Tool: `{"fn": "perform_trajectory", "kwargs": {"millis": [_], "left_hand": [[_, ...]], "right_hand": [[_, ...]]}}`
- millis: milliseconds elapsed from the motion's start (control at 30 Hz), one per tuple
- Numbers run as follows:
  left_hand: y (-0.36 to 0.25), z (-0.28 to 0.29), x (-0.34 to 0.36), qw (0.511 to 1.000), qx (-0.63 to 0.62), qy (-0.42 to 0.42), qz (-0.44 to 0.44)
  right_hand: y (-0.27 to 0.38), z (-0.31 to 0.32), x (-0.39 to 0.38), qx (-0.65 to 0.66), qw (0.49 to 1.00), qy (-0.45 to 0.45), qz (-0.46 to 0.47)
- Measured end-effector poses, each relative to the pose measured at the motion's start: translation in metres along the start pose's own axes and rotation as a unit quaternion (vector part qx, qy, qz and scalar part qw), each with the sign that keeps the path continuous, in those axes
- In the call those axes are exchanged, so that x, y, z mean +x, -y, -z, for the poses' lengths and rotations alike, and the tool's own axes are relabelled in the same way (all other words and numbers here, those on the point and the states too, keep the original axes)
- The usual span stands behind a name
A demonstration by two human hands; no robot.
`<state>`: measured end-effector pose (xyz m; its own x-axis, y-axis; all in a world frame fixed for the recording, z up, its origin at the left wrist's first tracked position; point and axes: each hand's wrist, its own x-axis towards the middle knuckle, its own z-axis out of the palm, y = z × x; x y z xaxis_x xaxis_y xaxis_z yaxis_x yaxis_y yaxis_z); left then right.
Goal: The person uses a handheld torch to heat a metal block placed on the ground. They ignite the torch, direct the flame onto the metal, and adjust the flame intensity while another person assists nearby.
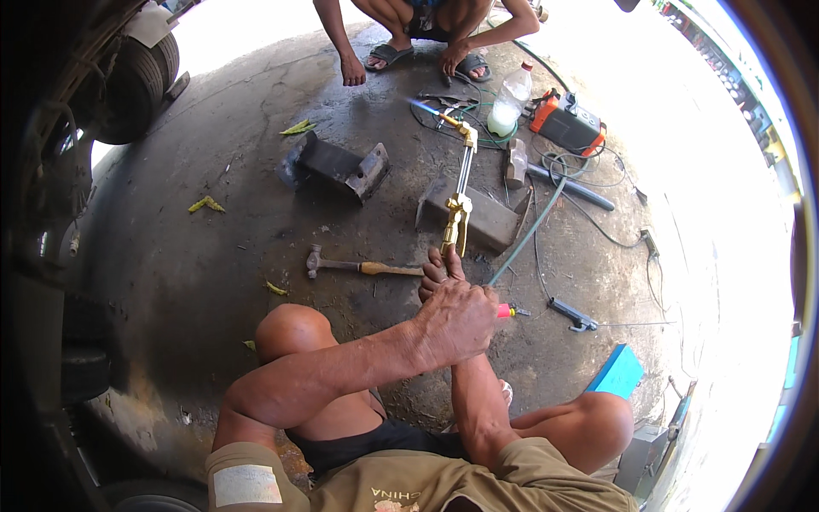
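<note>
My right hand (442, 271) is closed around the handle of a brass cutting torch (458, 209), partly hidden behind my left hand. The torch points away from me, and a blue flame (418, 104) burns at its tip. My left hand (461, 317) is crossed over my right wrist, its fingers closed. From its right side sticks out a small red piece with a metal end, which looks like a lighter (507, 311). Just left of my hands lies a ball-peen hammer (341, 266) with a wooden handle. A channel-shaped steel piece (473, 213) lies beneath the torch.
Another steel bracket (341, 166) lies at far left. A person crouches beyond the flame, one hand (353, 70) hanging low. At right are a plastic bottle (510, 101), an orange-black welding machine (570, 125), a sledgehammer (517, 162), an electrode holder (573, 316), cables and a green hose (537, 224).
</note>
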<state>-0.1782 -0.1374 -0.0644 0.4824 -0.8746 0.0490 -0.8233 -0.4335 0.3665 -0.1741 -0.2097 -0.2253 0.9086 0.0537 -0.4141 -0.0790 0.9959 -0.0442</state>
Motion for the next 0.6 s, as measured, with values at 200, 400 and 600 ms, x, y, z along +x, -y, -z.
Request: {"fn": "perform_trajectory", "kwargs": {"millis": [200,400,600], "left_hand": [[0.006,-0.012,-0.002,0.996,0.085,0.008,0.004],[0.000,-0.013,-0.003,0.990,0.122,-0.049,-0.052],[-0.004,-0.010,-0.009,0.992,0.108,-0.056,-0.036]], "right_hand": [[0.000,-0.013,-0.004,0.068,0.991,0.085,-0.073],[0.009,0.034,0.037,-0.108,0.992,-0.056,-0.034],[-0.022,0.001,0.036,-0.367,0.921,-0.127,-0.021]]}}
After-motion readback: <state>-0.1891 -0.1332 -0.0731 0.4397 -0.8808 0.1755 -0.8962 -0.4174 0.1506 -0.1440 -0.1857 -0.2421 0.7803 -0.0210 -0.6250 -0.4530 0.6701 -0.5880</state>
